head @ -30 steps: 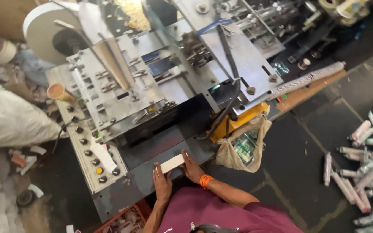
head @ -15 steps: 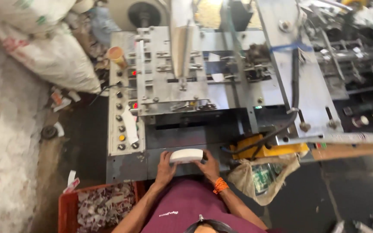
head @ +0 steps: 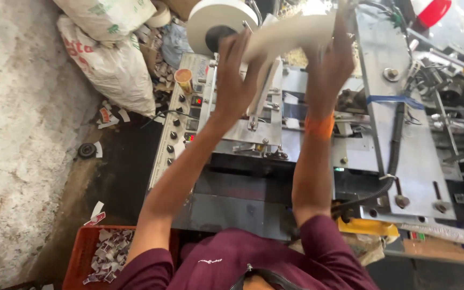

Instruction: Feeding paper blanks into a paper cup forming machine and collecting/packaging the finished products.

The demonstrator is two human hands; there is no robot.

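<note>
Both my arms reach up over a grey metal machine [head: 404, 139]. My left hand [head: 234, 75] and my right hand [head: 331, 64] together hold a whitish stack of paper pieces [head: 291, 32], blurred by motion, one hand at each end. An orange band [head: 319, 126] circles my right wrist. The stack is high above the machine's upper part, just right of a large white paper roll [head: 218, 19]. I wear a maroon top [head: 253, 263].
A control panel [head: 181, 126] with knobs and red lights runs down the machine's left side. An orange crate [head: 100, 252] of paper scraps stands at lower left. White sacks [head: 111, 59] lie on the rough floor at upper left. A black cable [head: 390, 161] hangs on the right.
My hands lifted the white stack from the machine's low front ledge up to its top. The camera view swung closer and further left.
</note>
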